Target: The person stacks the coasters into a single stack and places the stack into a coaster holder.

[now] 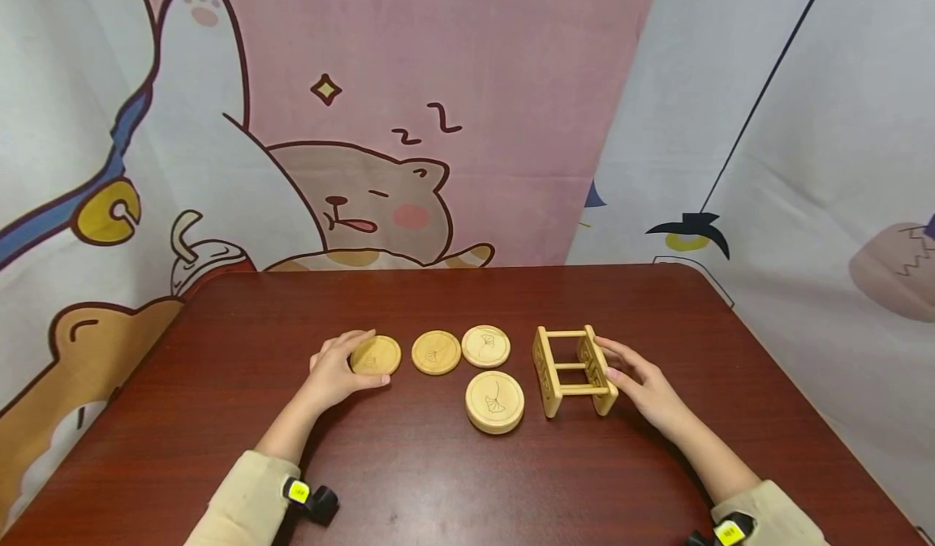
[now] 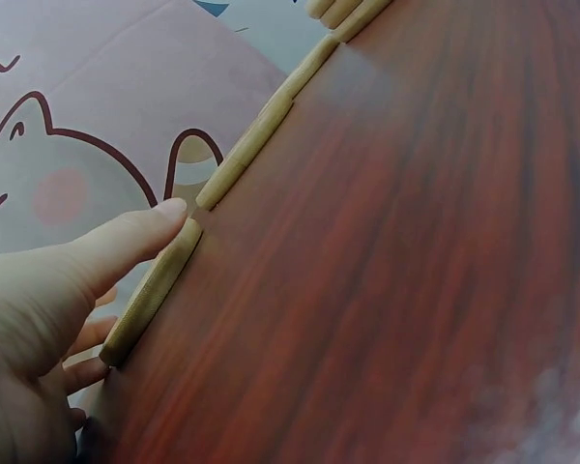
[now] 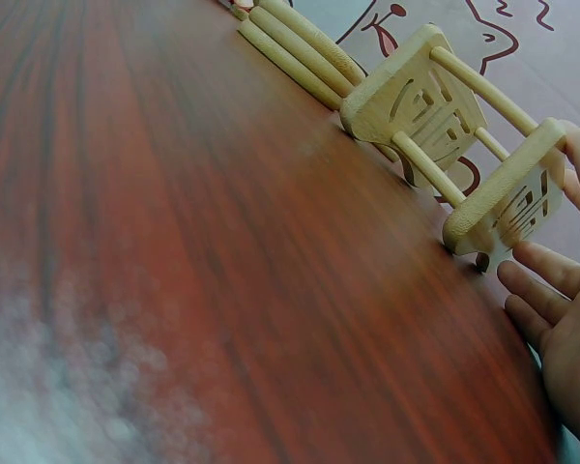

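Note:
My left hand (image 1: 337,373) spans a round wooden coaster (image 1: 376,355) at the left, thumb at its near edge and fingers round its far side. In the left wrist view the coaster (image 2: 153,295) lies flat, thumb (image 2: 135,237) at one end and fingers at the other. My right hand (image 1: 648,385) touches the right side panel of a small wooden coaster rack (image 1: 549,371) with extended fingers. The right wrist view shows the rack (image 3: 503,198) upright, its two cut-out panels joined by rods, with the fingertips against the outer panel.
Between the hands lie a darker coaster (image 1: 436,353), a paler coaster (image 1: 485,346) just right of it, and a stack of coasters (image 1: 494,401) nearer me, its top engraved with a leaf. The dark red-brown table (image 1: 409,481) ends at a cartoon-printed cloth (image 1: 511,124).

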A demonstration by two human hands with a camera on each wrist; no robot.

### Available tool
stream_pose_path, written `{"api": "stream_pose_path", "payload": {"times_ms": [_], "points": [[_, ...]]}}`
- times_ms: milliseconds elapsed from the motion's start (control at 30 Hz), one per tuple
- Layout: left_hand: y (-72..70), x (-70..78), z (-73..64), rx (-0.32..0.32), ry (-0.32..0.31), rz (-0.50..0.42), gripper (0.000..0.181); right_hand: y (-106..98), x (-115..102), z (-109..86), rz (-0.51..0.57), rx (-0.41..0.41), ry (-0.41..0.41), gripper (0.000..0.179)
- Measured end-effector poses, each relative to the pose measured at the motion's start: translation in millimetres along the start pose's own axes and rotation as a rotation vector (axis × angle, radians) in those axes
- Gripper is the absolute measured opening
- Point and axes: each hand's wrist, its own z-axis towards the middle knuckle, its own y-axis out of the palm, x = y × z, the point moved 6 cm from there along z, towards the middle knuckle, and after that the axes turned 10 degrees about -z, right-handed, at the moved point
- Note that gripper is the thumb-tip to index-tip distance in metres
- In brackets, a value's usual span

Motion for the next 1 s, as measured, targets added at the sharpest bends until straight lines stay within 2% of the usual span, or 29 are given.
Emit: {"api": "stream_pose_path", "payload": {"times_ms": [367, 1000], "points": [[2.9, -1.6, -0.3, -0.027, -0.009, 0.019, 0.084, -0.1, 0.6, 0.0, -0.003, 0.003, -0.003, 0.045], [2.0, -0.8, -2.1, -0.025, -0.010, 0.002, 0.076, 0.7, 0.7, 1.0, 0.013, -0.001, 0.004, 0.044]]}}
